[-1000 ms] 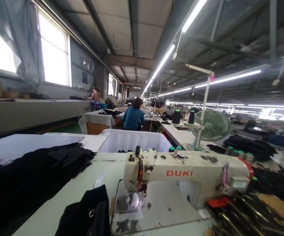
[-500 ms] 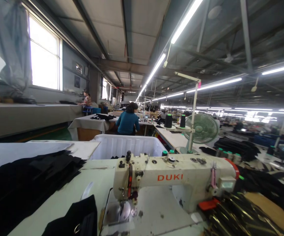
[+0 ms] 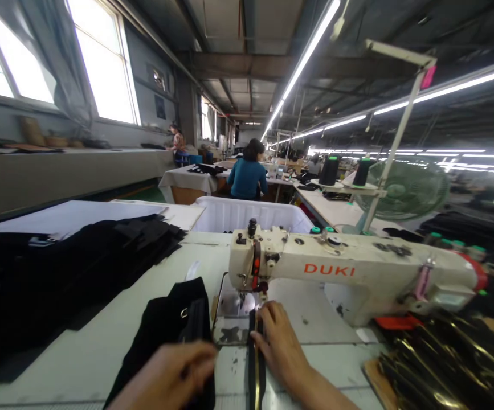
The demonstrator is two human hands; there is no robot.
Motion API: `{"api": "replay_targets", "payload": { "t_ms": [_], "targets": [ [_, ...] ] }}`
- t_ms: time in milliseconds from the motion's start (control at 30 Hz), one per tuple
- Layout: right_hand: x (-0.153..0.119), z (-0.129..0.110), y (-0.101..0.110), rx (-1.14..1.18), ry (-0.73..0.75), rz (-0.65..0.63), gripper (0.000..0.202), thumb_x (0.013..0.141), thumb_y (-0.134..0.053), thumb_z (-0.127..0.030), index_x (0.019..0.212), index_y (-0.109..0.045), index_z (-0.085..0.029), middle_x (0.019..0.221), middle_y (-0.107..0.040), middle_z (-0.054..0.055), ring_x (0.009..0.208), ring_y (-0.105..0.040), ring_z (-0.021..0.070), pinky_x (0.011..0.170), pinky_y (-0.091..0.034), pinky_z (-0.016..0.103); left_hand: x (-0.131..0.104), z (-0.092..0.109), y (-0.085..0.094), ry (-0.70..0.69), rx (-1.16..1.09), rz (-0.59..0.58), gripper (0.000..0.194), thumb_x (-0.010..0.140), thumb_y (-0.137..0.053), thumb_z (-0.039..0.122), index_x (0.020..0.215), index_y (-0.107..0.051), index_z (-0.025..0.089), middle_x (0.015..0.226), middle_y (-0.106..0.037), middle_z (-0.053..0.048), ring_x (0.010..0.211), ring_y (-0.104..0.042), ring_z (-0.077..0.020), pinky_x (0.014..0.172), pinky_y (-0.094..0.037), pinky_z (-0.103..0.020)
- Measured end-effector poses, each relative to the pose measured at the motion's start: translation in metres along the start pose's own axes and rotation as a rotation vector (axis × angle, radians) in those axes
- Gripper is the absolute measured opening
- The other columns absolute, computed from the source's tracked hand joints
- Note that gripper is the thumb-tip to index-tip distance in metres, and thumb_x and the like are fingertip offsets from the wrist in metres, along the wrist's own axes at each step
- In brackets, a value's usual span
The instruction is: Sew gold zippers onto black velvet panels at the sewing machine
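Observation:
My right hand [image 3: 278, 341] grips a black zipper [image 3: 256, 370] with gold teeth between thumb and fingers, its upper end close to the presser foot of the sewing machine [image 3: 327, 267]. The strip runs down toward the table's front edge. To the left, my left hand [image 3: 178, 373] is over a black fabric piece [image 3: 152, 324] with a small gold ring on it. Motion smears its curled fingers, so whether they pinch the cloth cannot be made out.
A big pile of black fabric pieces [image 3: 67, 279] covers the table's left side. More gold-toothed zippers [image 3: 447, 364] lie in a heap at right. Behind the machine stand a white plastic bin [image 3: 250, 213], thread cones [image 3: 329, 171] and a green fan [image 3: 404, 191]. A person in teal [image 3: 247, 176] sits beyond.
Both hands have come into view from below, the right one with a zipper at the machine. The camera view has shifted left and down, and the black fabric piece shows more fully.

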State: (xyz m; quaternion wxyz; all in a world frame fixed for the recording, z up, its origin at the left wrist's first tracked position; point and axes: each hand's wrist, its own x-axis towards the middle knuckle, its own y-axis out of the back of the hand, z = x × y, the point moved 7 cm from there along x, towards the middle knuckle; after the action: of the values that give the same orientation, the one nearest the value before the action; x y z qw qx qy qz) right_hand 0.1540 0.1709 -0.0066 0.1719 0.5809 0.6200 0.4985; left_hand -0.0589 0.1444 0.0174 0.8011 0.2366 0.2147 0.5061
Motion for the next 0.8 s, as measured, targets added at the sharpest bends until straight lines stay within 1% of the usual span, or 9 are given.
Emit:
{"api": "replay_targets", "payload": {
  "t_ms": [67,133,167,233,367,433,533,700,800],
  "targets": [
    [0.001,-0.003,-0.004,0.025,0.077,-0.056,0.022,0.084,-0.065,-0.006,0.1,-0.063,-0.022,0.107,-0.063,0.007,0.102,-0.057,0.0259,0.089,-0.05,0.04,0.037,-0.014,0.042,-0.002,0.156,0.104,0.029,0.098,-0.057,0.038,0.117,-0.061,0.017,0.117,-0.062,-0.009,0.108,-0.06,-0.0272,0.098,-0.044,-0.05],
    [0.002,-0.006,-0.005,0.043,0.138,-0.091,0.015,0.089,-0.062,-0.009,0.096,-0.066,-0.023,0.104,-0.065,0.005,0.1,-0.059,0.0233,0.088,-0.052,0.036,0.076,-0.027,0.077,-0.006,0.294,0.197,0.038,0.095,-0.06,0.037,0.127,-0.055,0.017,0.135,-0.052,-0.013,0.131,-0.042,-0.0339,0.111,-0.026,-0.055],
    [0.001,-0.008,-0.005,0.05,0.163,-0.1,0.015,0.091,-0.06,-0.011,0.098,-0.067,-0.023,0.105,-0.066,0.005,0.101,-0.06,0.0224,0.089,-0.052,0.035,0.093,-0.033,0.087,-0.008,0.348,0.197,0.042,0.091,-0.064,0.037,0.127,-0.055,0.017,0.137,-0.05,-0.014,0.133,-0.038,-0.0355,0.111,-0.024,-0.057],
    [-0.002,-0.011,-0.002,0.063,0.206,-0.114,0.019,0.094,-0.058,-0.016,0.109,-0.067,-0.023,0.113,-0.066,0.006,0.106,-0.06,0.0215,0.093,-0.052,0.033,0.115,-0.042,0.094,-0.02,0.424,0.147,0.038,0.09,-0.067,0.037,0.12,-0.059,0.016,0.13,-0.056,-0.012,0.125,-0.047,-0.0336,0.106,-0.031,-0.057],
    [-0.014,-0.015,0.003,0.037,0.249,-0.147,0.042,0.092,-0.063,-0.035,0.132,-0.057,-0.023,0.135,-0.057,0.009,0.125,-0.052,0.0263,0.107,-0.045,0.039,0.121,-0.038,0.071,-0.14,0.419,-0.057,0.026,0.093,-0.065,0.041,0.096,-0.065,0.015,0.096,-0.067,-0.005,0.091,-0.064,-0.0226,0.087,-0.049,-0.044],
    [-0.018,-0.014,0.005,-0.002,0.236,-0.156,0.049,0.091,-0.063,-0.044,0.136,-0.054,-0.024,0.14,-0.053,0.01,0.13,-0.048,0.0285,0.111,-0.041,0.044,0.117,-0.027,0.057,-0.226,0.357,-0.1,0.028,0.098,-0.055,0.042,0.097,-0.065,0.016,0.093,-0.068,-0.003,0.087,-0.066,-0.0204,0.082,-0.052,-0.038],
    [-0.021,-0.015,0.006,-0.039,0.209,-0.175,0.049,0.093,-0.059,-0.046,0.136,-0.053,-0.024,0.138,-0.055,0.008,0.131,-0.047,0.0278,0.113,-0.039,0.045,0.113,-0.015,0.044,-0.3,0.317,-0.033,0.027,0.101,-0.043,0.038,0.106,-0.062,0.019,0.101,-0.067,-0.003,0.095,-0.065,-0.0216,0.087,-0.052,-0.036],
    [-0.021,-0.022,0.007,-0.065,0.225,-0.172,0.046,0.097,-0.052,-0.041,0.139,-0.051,-0.021,0.138,-0.055,0.008,0.129,-0.048,0.0263,0.112,-0.041,0.041,0.088,-0.015,0.028,-0.359,0.401,0.173,0.033,0.095,-0.049,0.029,0.127,-0.055,0.021,0.133,-0.053,-0.012,0.125,-0.047,-0.0335,0.109,-0.034,-0.056],
    [-0.02,-0.026,0.007,-0.075,0.242,-0.163,0.04,0.099,-0.048,-0.031,0.137,-0.052,-0.019,0.134,-0.056,0.008,0.125,-0.05,0.0241,0.11,-0.043,0.037,0.066,-0.02,0.007,-0.419,0.427,0.085,0.038,0.097,-0.051,0.032,0.134,-0.054,0.033,0.145,-0.047,-0.003,0.136,-0.039,-0.0311,0.115,-0.03,-0.051]
  ]
}}
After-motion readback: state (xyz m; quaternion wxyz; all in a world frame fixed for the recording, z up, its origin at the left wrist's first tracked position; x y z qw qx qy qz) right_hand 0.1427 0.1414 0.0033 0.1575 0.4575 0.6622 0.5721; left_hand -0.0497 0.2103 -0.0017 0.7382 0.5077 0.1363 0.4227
